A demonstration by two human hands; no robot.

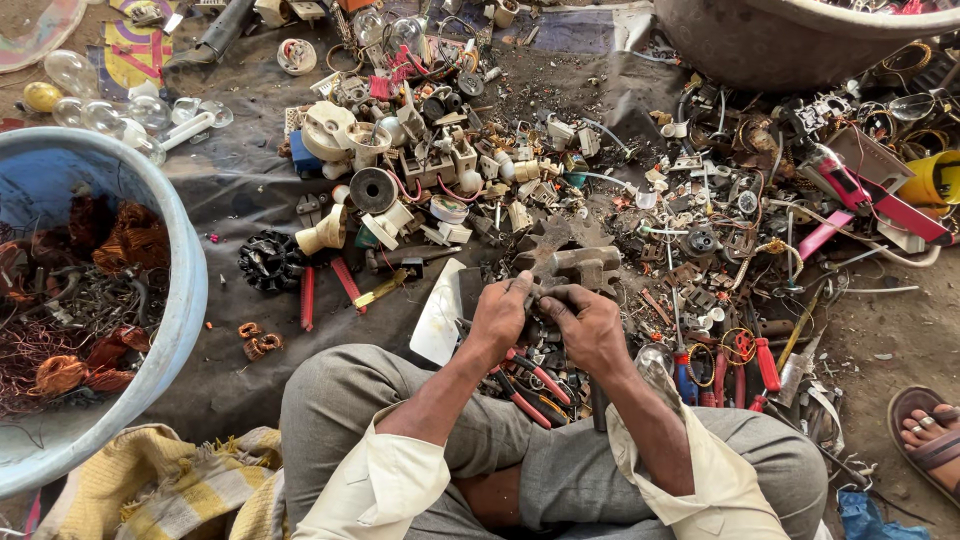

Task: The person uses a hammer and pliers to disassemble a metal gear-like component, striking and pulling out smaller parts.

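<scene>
I sit cross-legged on the ground, both hands together in front of my knees. My left hand (500, 315) and my right hand (588, 325) pinch a small dark piece of scrap (545, 293) between their fingertips; the piece is too small to identify. Just beyond them lies a grey metal block (580, 266) like a small anvil. Under my wrists lie red-handled pliers (530, 385), and a hammer handle (598, 410) points toward my lap.
A blue plastic tub (185, 300) holding copper wire coils stands at the left. A heap of broken electrical parts (440, 160) covers the dark cloth ahead. A large metal basin (790, 40) sits top right. Screwdrivers (765, 365) lie right. Another person's sandalled foot (930, 435) shows at the right edge.
</scene>
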